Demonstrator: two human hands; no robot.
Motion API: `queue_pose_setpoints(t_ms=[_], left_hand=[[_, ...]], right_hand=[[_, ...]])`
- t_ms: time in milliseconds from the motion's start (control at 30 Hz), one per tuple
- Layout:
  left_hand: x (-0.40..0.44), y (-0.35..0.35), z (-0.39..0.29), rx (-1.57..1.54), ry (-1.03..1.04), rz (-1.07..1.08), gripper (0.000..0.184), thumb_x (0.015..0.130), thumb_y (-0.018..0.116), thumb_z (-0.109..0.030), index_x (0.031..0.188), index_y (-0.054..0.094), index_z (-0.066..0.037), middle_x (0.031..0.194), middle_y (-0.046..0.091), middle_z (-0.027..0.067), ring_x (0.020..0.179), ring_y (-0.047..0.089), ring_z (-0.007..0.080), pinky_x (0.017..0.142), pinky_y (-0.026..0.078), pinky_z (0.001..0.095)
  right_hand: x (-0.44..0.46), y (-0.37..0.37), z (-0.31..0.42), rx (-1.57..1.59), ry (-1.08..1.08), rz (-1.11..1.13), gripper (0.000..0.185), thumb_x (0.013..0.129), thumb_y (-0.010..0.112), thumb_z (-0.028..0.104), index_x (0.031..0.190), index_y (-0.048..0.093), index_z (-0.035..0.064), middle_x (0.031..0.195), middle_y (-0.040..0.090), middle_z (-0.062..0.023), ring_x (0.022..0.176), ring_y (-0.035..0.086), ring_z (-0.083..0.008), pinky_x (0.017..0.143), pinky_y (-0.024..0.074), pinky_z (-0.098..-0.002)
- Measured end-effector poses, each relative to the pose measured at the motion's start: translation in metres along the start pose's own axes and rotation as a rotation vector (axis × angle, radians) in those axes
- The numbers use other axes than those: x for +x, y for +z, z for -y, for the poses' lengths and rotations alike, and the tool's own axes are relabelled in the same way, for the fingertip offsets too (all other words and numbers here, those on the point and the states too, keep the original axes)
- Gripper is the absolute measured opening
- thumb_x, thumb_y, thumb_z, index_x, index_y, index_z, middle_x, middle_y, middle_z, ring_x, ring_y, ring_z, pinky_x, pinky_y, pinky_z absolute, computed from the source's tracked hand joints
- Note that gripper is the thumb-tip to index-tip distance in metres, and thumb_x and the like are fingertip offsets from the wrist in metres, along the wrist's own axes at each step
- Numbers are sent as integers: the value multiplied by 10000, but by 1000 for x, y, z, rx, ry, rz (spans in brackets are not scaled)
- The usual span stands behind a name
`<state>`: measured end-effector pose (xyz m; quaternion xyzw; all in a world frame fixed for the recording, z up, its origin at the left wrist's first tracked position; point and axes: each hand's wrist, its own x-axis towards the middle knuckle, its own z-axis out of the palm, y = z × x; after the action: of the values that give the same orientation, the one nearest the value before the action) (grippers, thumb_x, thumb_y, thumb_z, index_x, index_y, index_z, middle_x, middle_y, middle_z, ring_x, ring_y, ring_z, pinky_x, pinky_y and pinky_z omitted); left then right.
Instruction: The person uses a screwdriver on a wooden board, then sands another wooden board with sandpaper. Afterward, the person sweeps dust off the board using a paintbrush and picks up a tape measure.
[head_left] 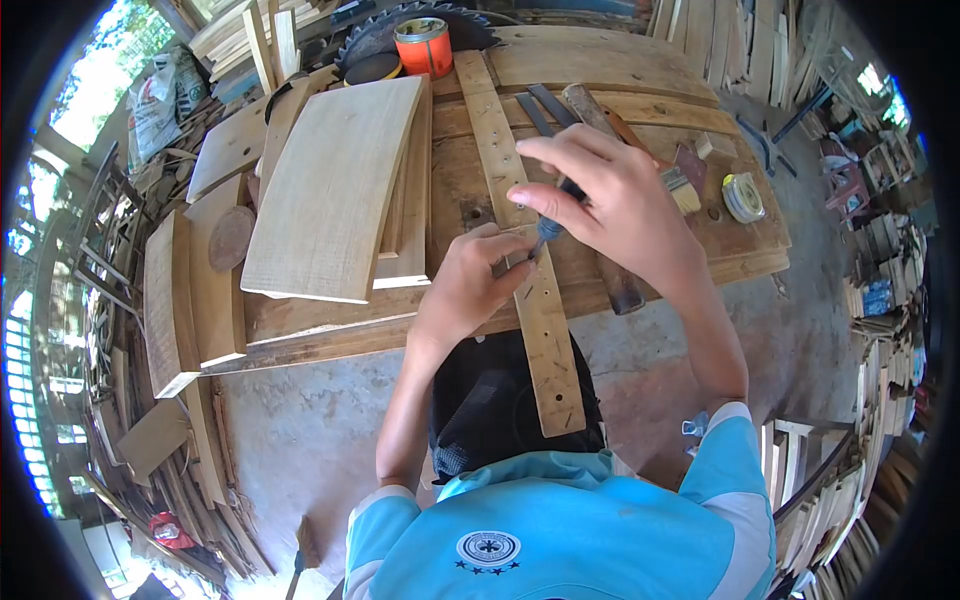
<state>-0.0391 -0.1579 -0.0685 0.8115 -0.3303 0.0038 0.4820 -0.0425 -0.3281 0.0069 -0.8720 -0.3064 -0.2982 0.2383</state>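
A long narrow wooden strip (552,370) with holes and small metal pieces on it runs from the workbench over its front edge. Above the strip, my right hand (610,190) is closed around a dark-handled screwdriver (549,228), whose lower end points down at the strip. My left hand (470,280) is closed beside that lower end, its fingertips pinched near the strip; whatever they hold is too small to make out. Behind my right hand lie two dark flat metal tools (535,113) and a wooden-handled tool (622,285), partly covered by the hand.
Wide boards (335,190) are stacked on the left of the workbench (700,262). At the back stand an orange tin (424,47) and a circular saw blade (375,35). A brush (683,192) and a round tape roll (743,197) lie at the right.
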Motion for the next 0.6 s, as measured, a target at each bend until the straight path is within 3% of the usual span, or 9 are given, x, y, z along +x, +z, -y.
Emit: queue_pose_setpoints(t_ms=[33, 167, 233, 367, 467, 600], left_hand=[[-1, 1, 1, -24, -16, -5, 208, 716, 687, -63, 896, 621, 19, 626, 427, 64, 544, 390, 138, 501, 320, 292], [-3, 5, 4, -61, -33, -49, 164, 716, 689, -54, 854, 628, 13, 613, 415, 48, 532, 369, 122, 485, 301, 284], [-4, 7, 6, -88, -54, -62, 162, 714, 694, -59, 844, 628, 10, 610, 408, 43, 532, 359, 116, 482, 292, 280], [-5, 10, 6, -93, -67, -91, 169, 703, 711, -78, 820, 626, 10, 607, 396, 33, 528, 334, 100, 475, 276, 275], [-5, 10, 8, -88, -31, -114, 179, 697, 718, -77, 819, 625, 14, 604, 390, 33, 522, 329, 96, 469, 269, 273], [-6, 13, 11, -97, -57, -132, 189, 688, 727, -75, 825, 628, 11, 606, 409, 28, 519, 329, 91, 464, 268, 268]], right_hand=[[-1, -2, -1, -148, 45, 100, 246, 811, 596, 204, 978, 571, 26, 738, 516, -114, 654, 585, -255, 558, 486, -335], [1, -6, 1, -209, 97, 96, 204, 802, 604, 164, 950, 563, 28, 754, 504, -112, 655, 575, -250, 583, 487, -336], [2, -12, -2, 158, 118, 112, 216, 792, 601, 106, 991, 558, 35, 798, 516, -107, 652, 565, -242, 610, 481, -333], [-1, -11, -7, 288, 30, 62, 262, 781, 599, 63, 1037, 552, 43, 861, 541, -110, 654, 562, -235, 618, 468, -315], [-4, -9, -7, 365, 158, 136, 281, 782, 606, 67, 1057, 552, 50, 886, 566, -110, 684, 580, -232, 629, 470, -301], [-4, -10, -7, 431, 264, 28, 244, 800, 603, 80, 1034, 551, 34, 849, 586, -109, 716, 596, -209, 612, 481, -273]])
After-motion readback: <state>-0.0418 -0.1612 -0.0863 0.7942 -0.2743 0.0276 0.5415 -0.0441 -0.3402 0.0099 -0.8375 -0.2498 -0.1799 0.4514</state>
